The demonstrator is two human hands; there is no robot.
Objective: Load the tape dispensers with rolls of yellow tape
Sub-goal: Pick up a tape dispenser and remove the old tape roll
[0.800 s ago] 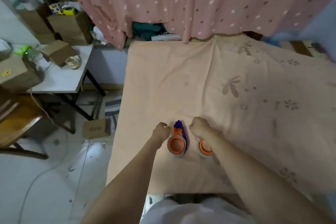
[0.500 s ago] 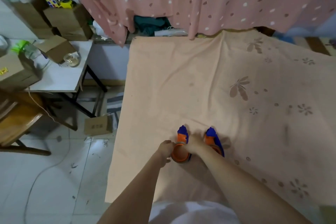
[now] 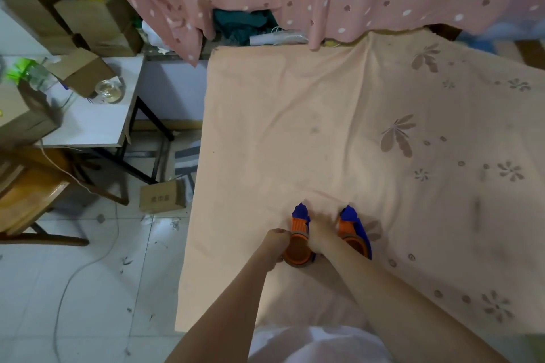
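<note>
Orange dispenser [image 3: 298, 244] between both hands, near cloth's [image 3: 324, 127] front-left edge

two orange-and-blue plastic tape dispensers lie side by side on the peach cloth-covered counter [image 3: 295, 127], left dispenser [image 3: 298, 240] between both hands, right dispenser [image 3: 355, 233] just right of them.

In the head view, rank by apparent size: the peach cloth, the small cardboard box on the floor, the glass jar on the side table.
1. Peach cloth, by far the largest.
2. Cardboard box on the floor.
3. Glass jar, smallest, though it sits farther from the camera.
</note>
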